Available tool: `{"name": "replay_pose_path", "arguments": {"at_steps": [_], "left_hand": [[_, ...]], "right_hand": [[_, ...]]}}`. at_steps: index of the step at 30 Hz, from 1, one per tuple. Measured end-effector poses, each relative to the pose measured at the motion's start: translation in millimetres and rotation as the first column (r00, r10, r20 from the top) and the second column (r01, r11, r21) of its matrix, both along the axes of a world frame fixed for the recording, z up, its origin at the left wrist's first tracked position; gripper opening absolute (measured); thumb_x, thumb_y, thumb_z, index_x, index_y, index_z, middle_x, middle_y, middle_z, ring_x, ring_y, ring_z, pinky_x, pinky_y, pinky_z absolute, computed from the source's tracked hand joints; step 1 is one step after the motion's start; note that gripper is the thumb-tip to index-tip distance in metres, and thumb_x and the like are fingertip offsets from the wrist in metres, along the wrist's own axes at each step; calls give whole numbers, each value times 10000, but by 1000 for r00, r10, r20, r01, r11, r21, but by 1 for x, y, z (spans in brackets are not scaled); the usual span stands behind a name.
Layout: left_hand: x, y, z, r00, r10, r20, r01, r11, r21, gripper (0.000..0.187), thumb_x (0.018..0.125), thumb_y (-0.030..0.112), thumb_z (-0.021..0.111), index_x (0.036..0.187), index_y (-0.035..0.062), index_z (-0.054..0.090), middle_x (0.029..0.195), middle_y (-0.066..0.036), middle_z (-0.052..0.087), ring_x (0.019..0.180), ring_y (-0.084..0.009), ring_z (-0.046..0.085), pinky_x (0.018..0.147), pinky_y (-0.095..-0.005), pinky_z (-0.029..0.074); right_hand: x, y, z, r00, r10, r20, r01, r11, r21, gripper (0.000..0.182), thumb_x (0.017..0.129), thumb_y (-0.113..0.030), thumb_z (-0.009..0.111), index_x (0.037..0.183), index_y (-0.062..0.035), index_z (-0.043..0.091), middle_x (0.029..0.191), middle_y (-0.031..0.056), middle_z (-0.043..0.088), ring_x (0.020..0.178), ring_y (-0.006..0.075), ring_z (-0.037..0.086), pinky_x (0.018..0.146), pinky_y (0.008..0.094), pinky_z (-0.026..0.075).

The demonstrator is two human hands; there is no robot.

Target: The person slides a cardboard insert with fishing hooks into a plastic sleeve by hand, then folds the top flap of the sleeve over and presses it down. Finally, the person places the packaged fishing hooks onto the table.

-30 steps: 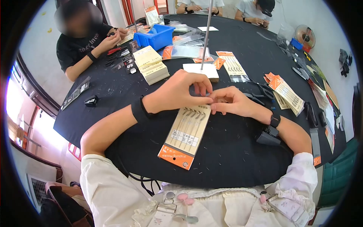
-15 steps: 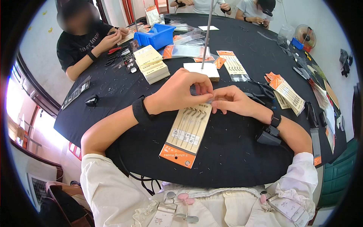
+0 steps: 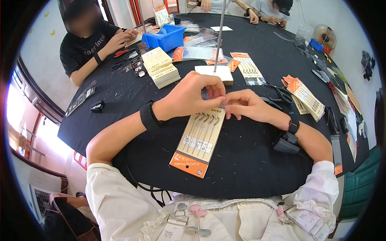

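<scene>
A tan fishing-hook card (image 3: 198, 141) with an orange bottom strip lies on the black round table (image 3: 249, 160) in front of me, several hooks mounted near its top. My left hand (image 3: 192, 96) and my right hand (image 3: 246, 105) meet just above the card's top edge, fingertips pinched together. What they pinch is too small to make out. Both wrists carry black bands, and a small black device (image 3: 286, 143) sits by my right wrist.
Stacks of tan cards (image 3: 160, 67), a blue bin (image 3: 168, 37), a metal rod on a white base (image 3: 217, 72), bagged hook cards (image 3: 248, 69) and an orange-tipped stack (image 3: 305, 98) lie around. A person in black (image 3: 86, 42) works at the far left; other hands work at the far edge.
My hands have stayed pinched at the card's top with only slight finger shifts. The card sits a little further from me. The hands at the far edge have moved.
</scene>
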State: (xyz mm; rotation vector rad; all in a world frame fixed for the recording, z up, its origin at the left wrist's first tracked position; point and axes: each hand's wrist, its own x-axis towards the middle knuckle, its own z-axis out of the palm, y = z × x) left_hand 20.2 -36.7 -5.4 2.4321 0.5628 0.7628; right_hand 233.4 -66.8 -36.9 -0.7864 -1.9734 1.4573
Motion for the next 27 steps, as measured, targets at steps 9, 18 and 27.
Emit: {"name": "replay_pose_path", "arguments": {"at_steps": [9, 18, 27], "left_hand": [[1, 1, 0, 999, 3, 41, -3, 1000, 5, 123, 765, 162, 670, 752, 52, 615, 672, -18, 610, 647, -116, 585, 659, -249, 425], [0, 4, -1, 998, -18, 60, 18, 1000, -1, 100, 760, 99, 625, 759, 3, 597, 698, -53, 617, 664, -127, 593, 651, -251, 463], [1, 3, 1, 998, -38, 58, 40, 999, -24, 98, 762, 96, 622, 774, 1, 603, 709, -50, 620, 672, -120, 588, 662, -251, 461]], "right_hand": [[2, 3, -4, 1000, 0, 9, 0, 1000, 4, 249, 883, -158, 545, 1066, -3, 610, 817, 40, 624, 688, 55, 569, 507, 190, 414], [-1, 1, 0, 1000, -21, 8, 21, 1000, 3, 243, 899, -156, 518, 1068, -11, 614, 801, 36, 621, 662, 50, 558, 512, 189, 410], [-2, 0, 0, 999, -33, -26, 33, 999, -2, 238, 901, -163, 520, 1045, 4, 612, 785, 38, 618, 642, 54, 552, 506, 191, 409]]}}
